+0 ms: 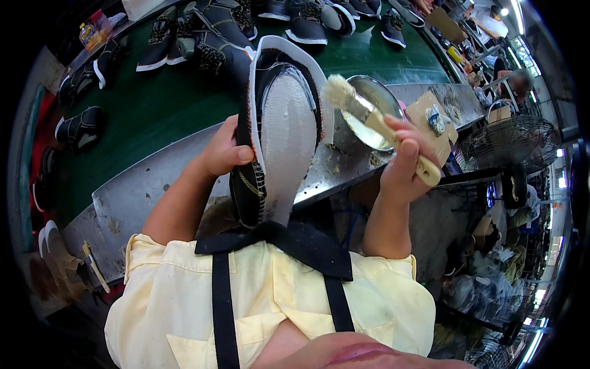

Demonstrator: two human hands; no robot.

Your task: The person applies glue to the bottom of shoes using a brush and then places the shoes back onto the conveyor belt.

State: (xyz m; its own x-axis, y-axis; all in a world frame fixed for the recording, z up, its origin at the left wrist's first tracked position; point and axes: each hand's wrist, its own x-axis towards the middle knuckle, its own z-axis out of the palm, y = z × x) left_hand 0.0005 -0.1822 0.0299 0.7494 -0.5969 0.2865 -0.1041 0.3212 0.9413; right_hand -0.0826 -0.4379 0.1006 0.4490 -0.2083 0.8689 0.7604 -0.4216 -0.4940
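My left hand (222,149) grips the side of a black shoe (246,190), thumb pressed on its edge. The shoe is tipped up before my chest, showing a long pale woven surface with a wet shine and a white rim around the far end. In my right hand (407,161) is a paintbrush (389,130) with a pale wooden handle. Its thick bristles, matted with off-white paste, point left and stand just right of the shoe, apart from the woven surface. Behind the brush, a round metal bowl (388,97) holds pale, creamy liquid.
Several black shoes (305,23) stand on the green belt-like surface (163,126) beyond a metal ledge (138,179). At left lie another brush (95,265) and pale insole-shaped pieces (56,252). Cardboard (424,111) and a fan (507,144) are at right; people work farther off.
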